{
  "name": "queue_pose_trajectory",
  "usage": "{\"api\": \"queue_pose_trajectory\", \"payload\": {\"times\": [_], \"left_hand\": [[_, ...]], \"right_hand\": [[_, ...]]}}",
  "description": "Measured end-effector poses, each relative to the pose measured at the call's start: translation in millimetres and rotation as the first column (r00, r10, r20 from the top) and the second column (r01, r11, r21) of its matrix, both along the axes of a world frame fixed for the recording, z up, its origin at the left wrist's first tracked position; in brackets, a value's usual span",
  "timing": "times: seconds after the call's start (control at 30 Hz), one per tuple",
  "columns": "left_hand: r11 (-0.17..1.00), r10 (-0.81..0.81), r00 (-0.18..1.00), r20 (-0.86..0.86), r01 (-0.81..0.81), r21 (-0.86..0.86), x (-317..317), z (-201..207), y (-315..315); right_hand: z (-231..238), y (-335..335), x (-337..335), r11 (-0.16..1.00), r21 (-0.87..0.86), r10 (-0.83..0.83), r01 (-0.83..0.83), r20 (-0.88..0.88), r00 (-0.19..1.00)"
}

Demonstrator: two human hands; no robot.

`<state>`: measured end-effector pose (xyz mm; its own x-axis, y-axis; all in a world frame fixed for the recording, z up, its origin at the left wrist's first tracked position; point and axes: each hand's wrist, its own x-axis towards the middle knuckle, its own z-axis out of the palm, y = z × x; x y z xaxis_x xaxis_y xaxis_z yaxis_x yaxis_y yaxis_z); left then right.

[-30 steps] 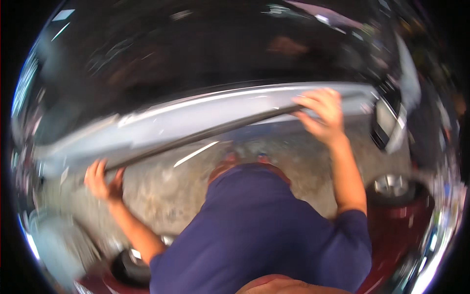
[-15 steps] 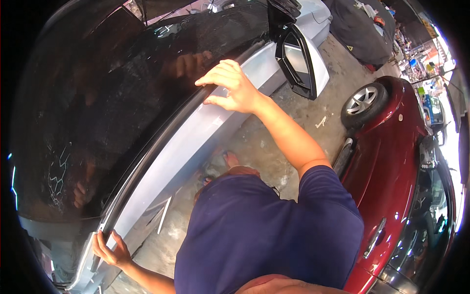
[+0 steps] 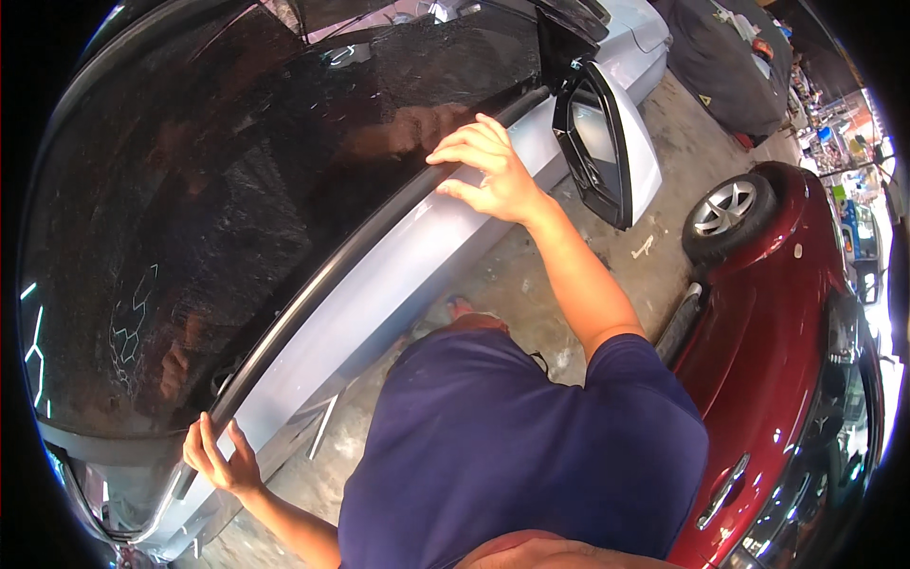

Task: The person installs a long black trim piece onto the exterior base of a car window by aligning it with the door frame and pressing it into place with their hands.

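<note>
A long black window trim strip (image 3: 313, 291) runs along the base of the dark side window (image 3: 218, 190), on top of the silver car door (image 3: 379, 256). My left hand (image 3: 225, 460) is near the strip's lower-left end, fingers on the glass side and thumb on the door side. Farther up, toward the wing mirror (image 3: 592, 142), my right hand (image 3: 493, 177) straddles the strip, with its fingertips over the window edge and its thumb against the door side. Both hands loosely grip the strip; the exact contact under the fingers is hidden.
A dark red car (image 3: 749, 360) with a front wheel (image 3: 725, 211) stands close on my right. Grey concrete floor (image 3: 512, 275) lies between the cars. A dark covered object (image 3: 725, 71) and shelves of clutter are at the far right.
The strip now sits closer against the window edge; the pale line seen beside it has mostly gone. Both hands keep their places along it while the view shifts slightly.
</note>
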<state>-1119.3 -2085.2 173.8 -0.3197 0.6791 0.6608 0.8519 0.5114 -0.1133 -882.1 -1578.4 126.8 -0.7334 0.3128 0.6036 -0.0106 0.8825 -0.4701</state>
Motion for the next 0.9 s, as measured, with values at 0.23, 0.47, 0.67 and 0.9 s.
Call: {"api": "queue_pose_trajectory", "payload": {"times": [0.23, 0.47, 0.67, 0.9], "left_hand": [[0.998, -0.054, 0.997, -0.051, 0.055, 0.021, 3, 2, 17], [0.999, -0.046, 0.998, -0.049, 0.046, -0.002, 8, 11, 26], [0.999, -0.034, 0.999, -0.008, 0.034, 0.007, 9, 4, 30], [0.999, -0.035, 0.998, 0.061, 0.032, 0.044, 7, -14, 31]], "right_hand": [[-2, 9, 2, 1.000, -0.004, -0.029, 0.029, -0.023, 0.999], [-3, 11, 6, 1.000, -0.026, -0.002, 0.001, -0.044, 0.999], [-4, 11, 5, 1.000, -0.009, -0.031, 0.030, -0.063, 0.998], [-5, 13, 5, 0.998, -0.011, -0.069, 0.070, 0.012, 0.998]]}}
